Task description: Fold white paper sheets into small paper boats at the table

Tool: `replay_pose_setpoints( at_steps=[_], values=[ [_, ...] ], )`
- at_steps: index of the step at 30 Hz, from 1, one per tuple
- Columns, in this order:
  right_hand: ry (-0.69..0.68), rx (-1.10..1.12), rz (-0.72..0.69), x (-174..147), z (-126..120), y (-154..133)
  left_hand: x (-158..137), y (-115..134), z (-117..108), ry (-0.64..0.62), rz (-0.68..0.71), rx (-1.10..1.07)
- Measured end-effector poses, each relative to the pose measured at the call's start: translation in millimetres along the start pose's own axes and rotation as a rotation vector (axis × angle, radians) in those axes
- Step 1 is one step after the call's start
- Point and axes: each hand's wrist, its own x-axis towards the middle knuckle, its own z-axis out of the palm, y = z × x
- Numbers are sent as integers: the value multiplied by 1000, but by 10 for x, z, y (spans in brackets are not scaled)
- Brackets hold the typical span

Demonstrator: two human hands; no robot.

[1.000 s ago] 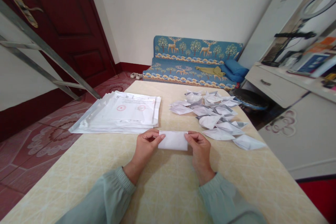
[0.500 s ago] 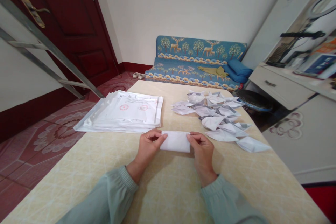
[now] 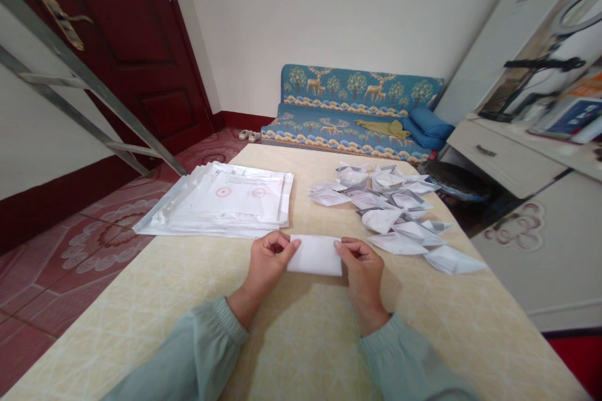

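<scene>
A folded white sheet of paper [image 3: 315,255] is stretched between my two hands, just above the table [image 3: 301,338]. My left hand [image 3: 270,260] pinches its left edge between thumb and curled fingers. At the right edge, my right hand [image 3: 364,266] grips it the same way, thumb on the near face. To the right lie several folded paper boats [image 3: 397,243], grouped in loose rows. A stack of printed sheets [image 3: 235,200] with red round stamps lies at the left, beyond my left hand.
Behind the table stands a blue patterned sofa [image 3: 338,116] with a yellow-green cloth [image 3: 383,129] on it. A metal ladder [image 3: 94,84] leans at the left by a dark red door [image 3: 126,31]. At the right are a round black stool [image 3: 454,178] and a white cabinet [image 3: 498,156].
Both hands keep their hold on the folded paper and have barely moved. The paper's near face shows slightly taller now. The whole view has shifted very slightly.
</scene>
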Motion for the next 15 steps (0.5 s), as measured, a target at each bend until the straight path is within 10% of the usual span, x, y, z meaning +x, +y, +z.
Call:
replay_pose_setpoints(
  at_steps=[8,15],
  values=[
    [-89,-180,-35,51,-30,14,31,-121,-9,-94,-77,19],
    [-311,-748,-205,72,-33,-49,15,-81,-27,-307,193,668]
  ],
)
